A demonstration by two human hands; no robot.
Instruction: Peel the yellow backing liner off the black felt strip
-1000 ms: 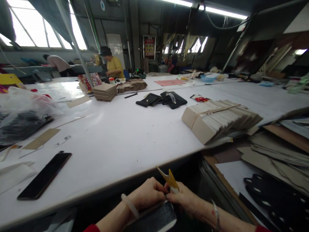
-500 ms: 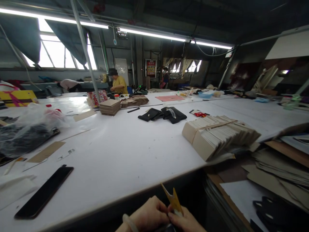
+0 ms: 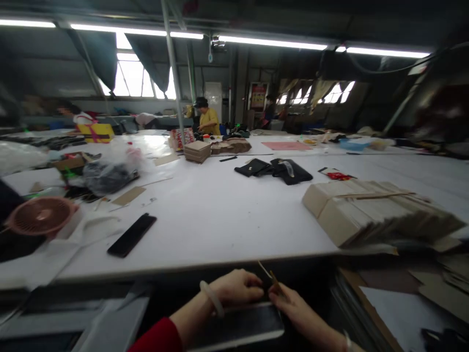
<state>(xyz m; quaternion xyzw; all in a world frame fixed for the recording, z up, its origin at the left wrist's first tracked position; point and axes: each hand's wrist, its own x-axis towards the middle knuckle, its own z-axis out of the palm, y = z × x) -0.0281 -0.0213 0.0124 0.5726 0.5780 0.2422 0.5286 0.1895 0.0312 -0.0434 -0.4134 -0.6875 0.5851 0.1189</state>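
My right hand is closed around a thin yellow forked thing, whose narrow ends point up and left; its exact kind does not show. Close beside it, my left hand has its fingers curled, and what they may hold is hidden. Both hands are low, just in front of the table edge. Under them lies a dark flat rectangular thing with a pale rim, partly covered by the left forearm. A black phone rests on the white table to the left.
At right, a banded stack of card pieces sits near the table edge. Black folded pouches lie farther back. A pink fan and plastic-bagged dark goods are at left. A person in yellow works across the table.
The view has swung left, bringing the fan into sight. My hands have drawn slightly apart, and the yellow thing has turned so it looks narrower. The dark flat thing beneath shows more.
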